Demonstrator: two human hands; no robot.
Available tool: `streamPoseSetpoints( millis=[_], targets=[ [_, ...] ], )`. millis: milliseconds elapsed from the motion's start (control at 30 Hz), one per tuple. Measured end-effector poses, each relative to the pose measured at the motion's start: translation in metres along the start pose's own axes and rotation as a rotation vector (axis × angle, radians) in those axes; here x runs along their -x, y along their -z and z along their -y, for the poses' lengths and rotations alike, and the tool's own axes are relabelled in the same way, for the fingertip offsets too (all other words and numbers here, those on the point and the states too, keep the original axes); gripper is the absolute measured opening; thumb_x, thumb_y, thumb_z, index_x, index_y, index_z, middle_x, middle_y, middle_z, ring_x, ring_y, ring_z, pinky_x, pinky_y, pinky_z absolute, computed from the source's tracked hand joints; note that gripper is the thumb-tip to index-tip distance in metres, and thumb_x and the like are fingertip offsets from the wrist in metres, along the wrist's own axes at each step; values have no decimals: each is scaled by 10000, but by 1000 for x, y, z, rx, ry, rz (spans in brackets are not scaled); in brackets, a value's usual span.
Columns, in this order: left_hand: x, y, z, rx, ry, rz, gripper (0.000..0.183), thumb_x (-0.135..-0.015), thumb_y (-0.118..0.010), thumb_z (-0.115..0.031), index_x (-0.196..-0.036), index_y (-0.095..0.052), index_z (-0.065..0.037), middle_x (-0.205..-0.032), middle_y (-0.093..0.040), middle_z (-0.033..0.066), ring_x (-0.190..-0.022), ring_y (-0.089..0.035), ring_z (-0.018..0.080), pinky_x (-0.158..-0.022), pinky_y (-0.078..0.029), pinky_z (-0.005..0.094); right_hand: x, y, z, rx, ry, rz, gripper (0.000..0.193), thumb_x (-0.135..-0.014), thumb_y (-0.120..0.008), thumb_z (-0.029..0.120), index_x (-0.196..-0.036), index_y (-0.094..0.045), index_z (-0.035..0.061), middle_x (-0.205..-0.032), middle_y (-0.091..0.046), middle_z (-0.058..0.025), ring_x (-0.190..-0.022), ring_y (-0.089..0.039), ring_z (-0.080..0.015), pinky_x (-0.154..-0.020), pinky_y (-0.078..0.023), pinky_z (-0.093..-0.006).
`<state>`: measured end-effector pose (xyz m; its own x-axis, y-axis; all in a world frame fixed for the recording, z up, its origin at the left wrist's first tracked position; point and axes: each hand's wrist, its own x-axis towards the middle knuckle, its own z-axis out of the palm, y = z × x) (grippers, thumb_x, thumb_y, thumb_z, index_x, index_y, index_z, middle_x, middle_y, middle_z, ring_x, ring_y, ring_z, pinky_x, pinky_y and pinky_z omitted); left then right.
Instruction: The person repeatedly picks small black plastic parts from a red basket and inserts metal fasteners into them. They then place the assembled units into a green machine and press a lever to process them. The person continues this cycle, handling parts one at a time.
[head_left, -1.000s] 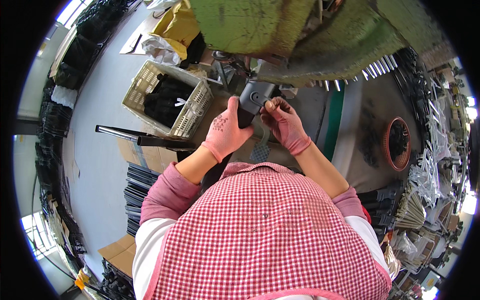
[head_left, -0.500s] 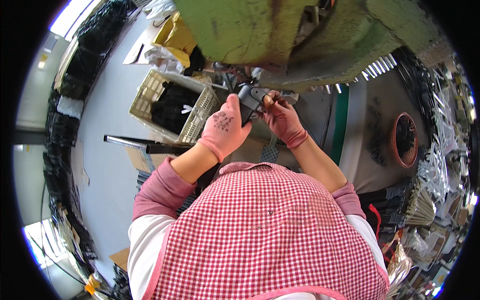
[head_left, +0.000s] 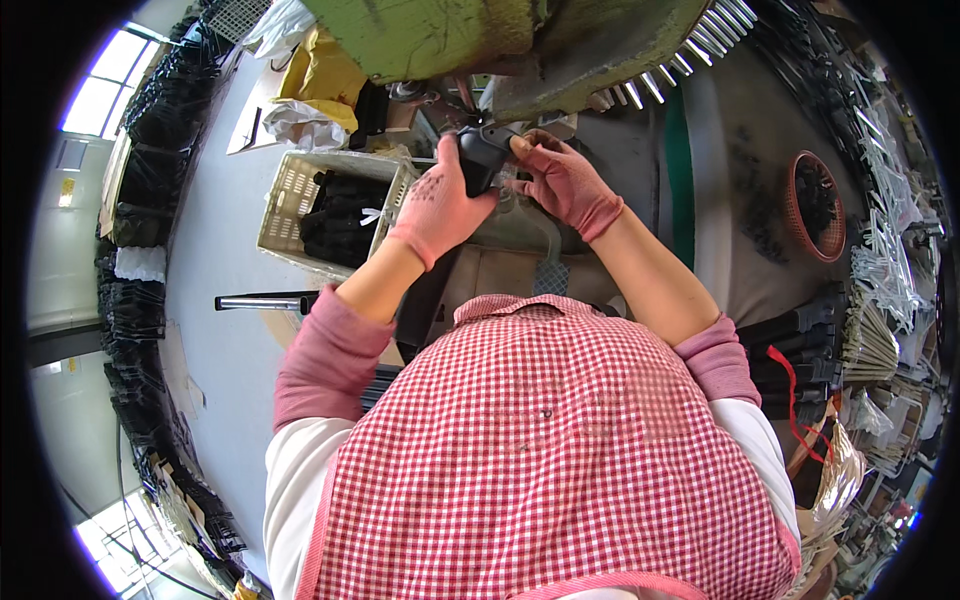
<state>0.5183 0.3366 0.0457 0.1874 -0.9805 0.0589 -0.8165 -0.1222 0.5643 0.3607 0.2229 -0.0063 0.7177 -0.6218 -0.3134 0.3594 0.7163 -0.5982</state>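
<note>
At twelve o'clock, the left hand (head_left: 441,207) gripped the dark part (head_left: 482,160); whether the right hand (head_left: 571,186) pinched it was unclear, so uneven pressure could twist it loose.

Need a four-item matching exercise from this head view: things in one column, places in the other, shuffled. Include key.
Things
1. Dark grey, smooth, plastic-looking part
2. Cream slotted plastic crate
3. Round reddish mesh basket
4. Green-painted metal machine body

Places
A. Toward the right side of the picture, with dark pieces inside
B. Gripped by the left hand in its pink glove
C. Cut off by the top edge of the picture
D. Left of both hands, with black pieces inside

Pairs: 1-B, 2-D, 3-A, 4-C
</note>
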Motion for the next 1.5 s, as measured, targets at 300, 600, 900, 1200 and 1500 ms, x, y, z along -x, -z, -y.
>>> streamPoseSetpoints(
  millis=[300,600,900,1200,1500],
  targets=[
    [18,-4,4,144,92,27,625,-775,-768,-247,-1175,-378,34,-1033,-609,295,-986,-605,463,-832,-486,466,3,0,-14,98,124,10,280,-907,-735,164,-1140,-596,93,-1070,-645,14,-999,-602,-132,-878,-456,-330],
    [10,-3,-2,92,88,37,638,-819,-719,-290,-1173,-310,49,-983,-641,332,-949,-626,495,-814,-499,499,0,9,-4,150,114,84,227,-942,-680,147,-1139,-600,68,-1094,-648,-10,-1005,-621,-130,-893,-482,-305],
    [19,-11,-14,-7,169,-45,614,-816,-735,-244,-1202,-359,50,-1011,-621,324,-931,-623,486,-782,-506,481,-13,16,-12,18,93,164,178,-975,-607,110,-1140,-562,60,-1151,-613,-42,-1056,-623,-180,-937,-502,-431],
    [8,-8,-8,261,400,119,593,-835,-761,-281,-1177,-395,37,-961,-641,220,-811,-664,325,-727,-546,416,-15,0,0,388,-25,-25,167,-945,-595,61,-1105,-609,16,-1095,-663,-69,-1034,-616,-117,-761,-483,-244],
    [4,-22,20,163,320,154,661,-793,-758,-278,-1209,-380,71,-978,-652,272,-895,-686,377,-747,-550,428,-14,14,-17,224,58,-96,216,-918,-708,118,-1106,-672,18,-1046,-681,-14,-923,-613,-109,-833,-490,-247]
  ],
)
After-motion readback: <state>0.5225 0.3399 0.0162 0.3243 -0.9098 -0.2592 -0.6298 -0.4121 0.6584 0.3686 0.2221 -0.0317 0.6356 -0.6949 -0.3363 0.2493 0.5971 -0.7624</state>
